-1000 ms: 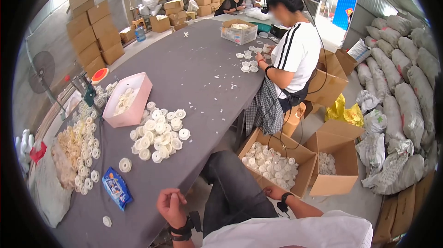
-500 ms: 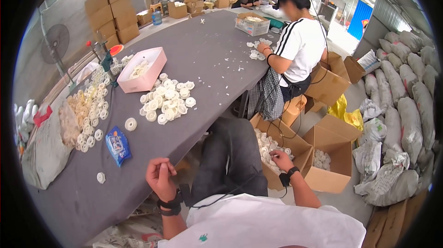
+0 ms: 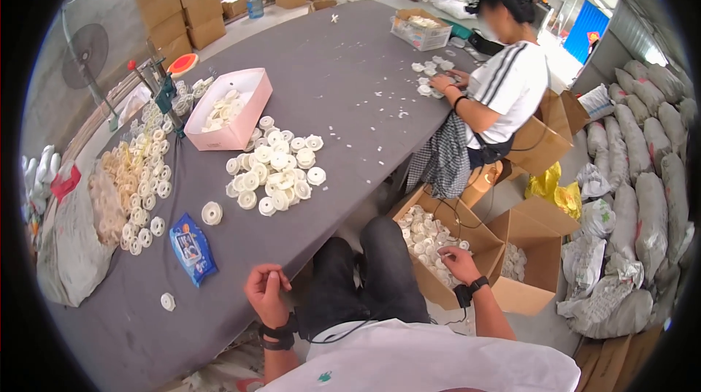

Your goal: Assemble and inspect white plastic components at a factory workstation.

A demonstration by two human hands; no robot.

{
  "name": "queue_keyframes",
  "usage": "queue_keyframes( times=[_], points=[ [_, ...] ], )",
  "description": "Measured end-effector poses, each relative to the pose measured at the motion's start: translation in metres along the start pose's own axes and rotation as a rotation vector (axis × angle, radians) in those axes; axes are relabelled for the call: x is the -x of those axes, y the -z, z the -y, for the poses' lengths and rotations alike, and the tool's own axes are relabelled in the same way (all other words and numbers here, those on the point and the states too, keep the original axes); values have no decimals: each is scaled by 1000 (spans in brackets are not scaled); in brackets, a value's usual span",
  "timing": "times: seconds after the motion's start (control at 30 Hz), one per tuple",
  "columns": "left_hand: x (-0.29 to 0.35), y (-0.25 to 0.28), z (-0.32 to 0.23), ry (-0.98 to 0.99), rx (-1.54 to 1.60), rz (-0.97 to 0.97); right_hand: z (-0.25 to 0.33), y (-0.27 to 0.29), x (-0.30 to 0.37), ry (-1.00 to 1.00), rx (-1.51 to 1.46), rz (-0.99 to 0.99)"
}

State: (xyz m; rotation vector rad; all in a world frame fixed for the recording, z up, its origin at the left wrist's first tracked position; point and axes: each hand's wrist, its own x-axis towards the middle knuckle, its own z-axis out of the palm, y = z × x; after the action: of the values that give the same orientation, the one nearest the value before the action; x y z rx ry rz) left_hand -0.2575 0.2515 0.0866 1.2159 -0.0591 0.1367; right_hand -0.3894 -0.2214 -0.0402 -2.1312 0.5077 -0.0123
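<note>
Head view, right hand [image 3: 458,263] fingers [image 3: 447,255] touching white rings [image 3: 423,235] in cardboard box [image 3: 488,247]

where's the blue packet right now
In the head view the blue packet lies flat on the grey table at lower left, just left of the left hand, below a single white ring.

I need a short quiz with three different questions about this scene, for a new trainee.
1. True or false: the right hand reaches into the open cardboard box of white round parts.
2. What lies on the grey table closest to the left hand? A) a pink tray B) a blue packet C) a fan
3. Fill in: the pile of white discs lies just beside the ____ tray.

Key: 1 true; 2 B, the blue packet; 3 pink.
</note>
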Motion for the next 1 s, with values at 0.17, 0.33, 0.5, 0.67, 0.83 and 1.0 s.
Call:
queue_keyframes(
  times=[0.17,0.33,0.5,0.67,0.83,1.0],
  points=[
    [-56,-9,25,155,-67,-62,70,-8,-70,112,57,67],
    [-106,-27,30,378,-114,-68,138,-8,-131,90,105,298],
    [-148,-64,-17,487,-159,-9,203,16,-170,67,207,437],
    [-157,-100,-112,466,-214,-137,282,56,-186,102,173,564],
    [-139,-116,-178,420,-536,-313,357,98,-202,195,197,641],
    [-91,-120,-235,399,-689,-577,389,109,-241,392,211,765]
  ],
)
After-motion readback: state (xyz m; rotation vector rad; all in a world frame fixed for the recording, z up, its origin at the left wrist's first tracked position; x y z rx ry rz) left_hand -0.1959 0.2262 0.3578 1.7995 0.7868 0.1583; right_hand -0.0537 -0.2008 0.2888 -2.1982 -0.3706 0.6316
